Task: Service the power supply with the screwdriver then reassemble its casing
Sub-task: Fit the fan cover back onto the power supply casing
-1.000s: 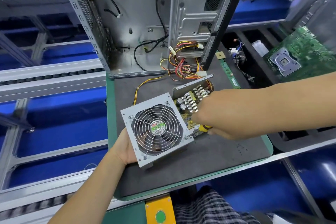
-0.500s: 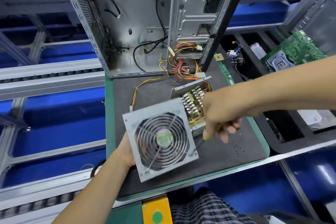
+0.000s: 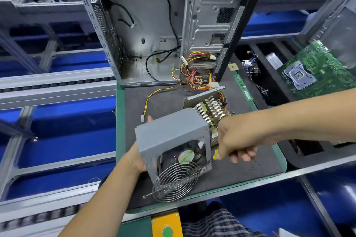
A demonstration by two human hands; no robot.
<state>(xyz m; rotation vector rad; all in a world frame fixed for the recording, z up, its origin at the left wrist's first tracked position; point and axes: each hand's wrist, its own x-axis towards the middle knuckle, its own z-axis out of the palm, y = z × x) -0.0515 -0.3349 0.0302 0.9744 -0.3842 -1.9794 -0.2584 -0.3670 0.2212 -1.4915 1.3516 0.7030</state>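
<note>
The grey power supply cover [image 3: 169, 132] with its fan [image 3: 187, 157] is tilted up off the dark mat, fan side facing down toward me. My left hand [image 3: 134, 159] grips its left edge. The round wire fan grille [image 3: 176, 183] hangs loose below the fan opening. My right hand [image 3: 237, 138] grips a yellow-handled screwdriver [image 3: 215, 157], whose tip points at the cover's lower right corner. Behind the cover lies the open power supply base [image 3: 210, 107] with its circuit board and heat sinks showing.
An open computer case [image 3: 158, 31] stands at the back of the mat [image 3: 231, 167], with coloured cables [image 3: 194, 79] running from it. A black tray [image 3: 269, 90] at right holds a green motherboard [image 3: 312, 71] and small parts. Blue bins and metal rails lie left.
My left hand has tipped the cover so its fan faces down, and the wire grille now hangs loose below it. My right hand moved the screwdriver to the cover's lower right corner.
</note>
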